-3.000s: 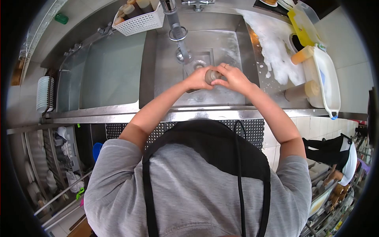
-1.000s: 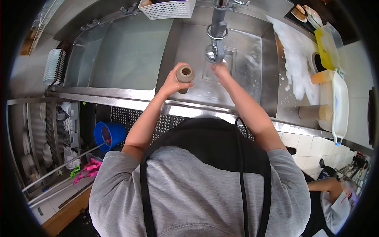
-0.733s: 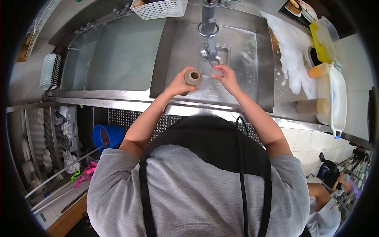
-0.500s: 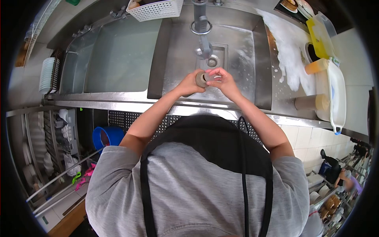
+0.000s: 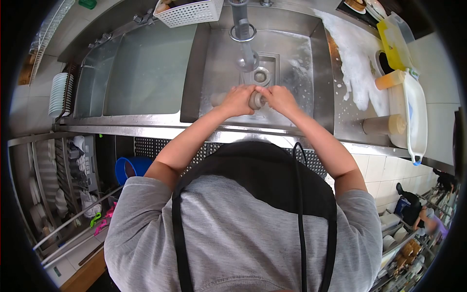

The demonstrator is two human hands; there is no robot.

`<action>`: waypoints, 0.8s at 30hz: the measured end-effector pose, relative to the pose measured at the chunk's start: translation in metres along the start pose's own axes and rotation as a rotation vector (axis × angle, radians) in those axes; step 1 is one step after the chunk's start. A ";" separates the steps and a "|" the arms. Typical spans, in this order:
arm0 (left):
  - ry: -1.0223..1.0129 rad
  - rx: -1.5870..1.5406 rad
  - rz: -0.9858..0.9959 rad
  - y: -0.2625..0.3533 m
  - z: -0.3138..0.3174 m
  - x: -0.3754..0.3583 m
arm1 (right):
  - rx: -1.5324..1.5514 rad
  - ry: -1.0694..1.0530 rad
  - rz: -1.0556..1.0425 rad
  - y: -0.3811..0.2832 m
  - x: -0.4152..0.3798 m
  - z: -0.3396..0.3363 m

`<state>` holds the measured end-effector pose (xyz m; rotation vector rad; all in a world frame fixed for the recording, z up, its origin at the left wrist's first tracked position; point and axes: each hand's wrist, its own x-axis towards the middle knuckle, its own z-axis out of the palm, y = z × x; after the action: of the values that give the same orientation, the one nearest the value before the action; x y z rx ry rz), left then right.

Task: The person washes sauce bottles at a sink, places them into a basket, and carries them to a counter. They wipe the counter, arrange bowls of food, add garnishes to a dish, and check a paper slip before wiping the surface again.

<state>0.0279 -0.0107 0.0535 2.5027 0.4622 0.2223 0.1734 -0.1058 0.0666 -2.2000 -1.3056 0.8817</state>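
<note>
A person stands at a metal sink (image 5: 209, 63) and holds a small brown cup (image 5: 255, 100) over it with both hands. The left hand (image 5: 238, 100) is wrapped around the side of the cup and grips it. The right hand (image 5: 279, 98) is closed on the open end of the cup, with its fingers pressed against the rim. The cup lies on its side between the two hands, low in the sink and close to the front wall. Just behind the hands is the drain (image 5: 261, 76), and the tap (image 5: 242, 34) hangs above it. To the left is a second basin (image 5: 141, 68) full of still water. A white basket (image 5: 187, 12) sits at the back, between the two basins. White soap foam (image 5: 351, 63) is spread over the counter on the right. Near the foam are a white tub (image 5: 416, 117), a yellow lid (image 5: 393, 41) and two tan cups lying on their sides (image 5: 384, 125). On the far left, white plates (image 5: 58, 95) stand in a rack. A blue bucket (image 5: 131, 168) sits on the floor below the counter.
</note>
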 end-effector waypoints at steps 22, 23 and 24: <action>0.204 0.148 -0.165 0.002 0.021 -0.004 | 0.333 0.065 -0.182 0.000 -0.007 0.030; 0.218 0.157 -0.170 0.003 0.018 -0.006 | 0.449 0.134 -0.092 0.005 0.002 0.041; 0.206 0.148 -0.233 0.003 0.015 -0.006 | 0.455 0.132 -0.055 0.011 0.011 0.051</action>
<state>0.0272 -0.0232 0.0427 2.5513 0.8775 0.3667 0.1476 -0.0984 0.0201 -1.8243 -0.9825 0.8929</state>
